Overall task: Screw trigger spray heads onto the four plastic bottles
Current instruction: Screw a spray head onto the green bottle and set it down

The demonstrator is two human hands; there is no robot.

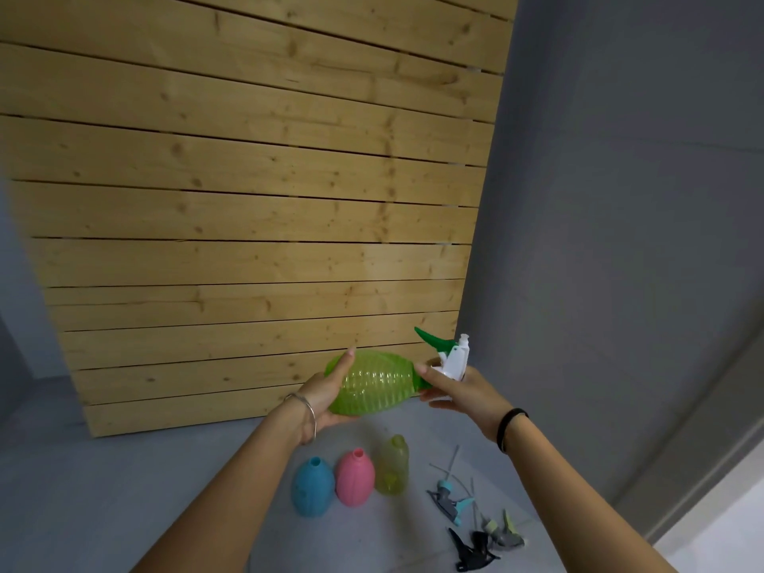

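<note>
My left hand (pixel 326 392) grips a ribbed green bottle (pixel 374 384) held sideways in the air. A white spray head with a green trigger (pixel 448 353) sits at the bottle's neck, and my right hand (pixel 459 388) grips it around the collar. On the grey floor below stand a blue bottle (pixel 312 485), a pink bottle (pixel 354 476) and a yellow-green bottle (pixel 392 465), all with open necks. To their right lie loose spray heads: a grey one with a teal trigger (pixel 448 500), a grey one with a light green trigger (pixel 502 531) and a black one (pixel 473 550).
A slatted wooden panel (pixel 256 208) leans against the wall behind the bottles. A grey wall (pixel 620 200) rises at the right, with a pale baseboard (pixel 703 469) along the floor.
</note>
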